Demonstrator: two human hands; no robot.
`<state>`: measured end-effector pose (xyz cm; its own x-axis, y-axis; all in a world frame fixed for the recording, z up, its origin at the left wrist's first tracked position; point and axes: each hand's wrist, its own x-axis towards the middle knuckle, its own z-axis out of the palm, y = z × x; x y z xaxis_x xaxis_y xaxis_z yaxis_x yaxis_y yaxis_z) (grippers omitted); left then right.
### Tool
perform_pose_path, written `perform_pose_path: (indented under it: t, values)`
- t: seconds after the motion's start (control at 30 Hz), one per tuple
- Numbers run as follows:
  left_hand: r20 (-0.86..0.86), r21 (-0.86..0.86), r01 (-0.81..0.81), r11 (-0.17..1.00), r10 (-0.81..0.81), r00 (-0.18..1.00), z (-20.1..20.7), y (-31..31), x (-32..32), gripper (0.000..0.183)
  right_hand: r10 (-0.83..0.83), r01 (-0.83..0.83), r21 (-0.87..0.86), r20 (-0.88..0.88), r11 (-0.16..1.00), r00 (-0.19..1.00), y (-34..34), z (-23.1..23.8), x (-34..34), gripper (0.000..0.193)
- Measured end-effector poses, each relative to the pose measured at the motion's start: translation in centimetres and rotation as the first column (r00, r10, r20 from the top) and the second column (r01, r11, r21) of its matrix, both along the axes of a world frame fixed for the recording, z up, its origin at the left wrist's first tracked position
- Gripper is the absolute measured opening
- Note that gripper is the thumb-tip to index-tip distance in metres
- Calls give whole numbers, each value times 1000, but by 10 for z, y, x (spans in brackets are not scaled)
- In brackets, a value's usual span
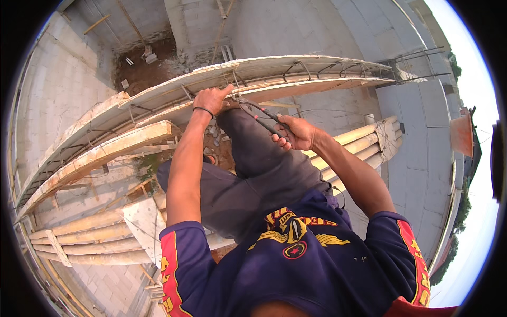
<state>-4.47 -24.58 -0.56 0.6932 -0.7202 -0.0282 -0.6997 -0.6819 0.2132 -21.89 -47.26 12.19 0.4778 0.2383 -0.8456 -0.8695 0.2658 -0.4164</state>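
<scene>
My right hand (299, 133) is closed around the dark handles of a pair of pincers (239, 99). Their jaws point away to the left and sit at the near board of a long wooden formwork trough (259, 91). What the jaws grip is too small to tell. My left hand (212, 100), with a dark band at its wrist, bends over the edge of that board just left of the jaws. Its fingers look closed on the edge, though some are hidden. Steel stirrups (304, 67) stand in the trough beyond both hands.
Bundled bamboo poles (356, 141) lie at right, and more poles (100, 236) at left. A thick timber (113, 150) runs beside the trough. Grey block walls (417, 132) rise around a drop to the dirt floor (150, 71). An orange bucket (461, 136) is at far right. My bent leg (248, 145) reaches the trough.
</scene>
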Motion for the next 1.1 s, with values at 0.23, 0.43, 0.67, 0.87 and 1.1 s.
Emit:
perform_pose_path:
  t: [0.23,0.43,0.67,0.87,1.1]
  values:
    - [-5,-7,-50,999,50,999,10,-3,-8,62,249,-165,-358,203,919,947,3,12,-8,42]
    - [64,-19,-108,994,109,992,13,-9,-14,56,798,-135,-989,-39,53,601,31,32,-10,59]
    - [104,-49,-54,997,59,993,-5,-7,-8,55,859,428,-777,-271,-462,435,37,14,-17,39]
    - [199,-105,7,994,14,980,-7,-6,-6,54,907,57,-969,-205,-242,368,-3,9,2,46]
    - [168,-78,4,997,9,986,-4,-4,-7,56,938,65,-990,-100,-128,333,-53,-18,27,44]
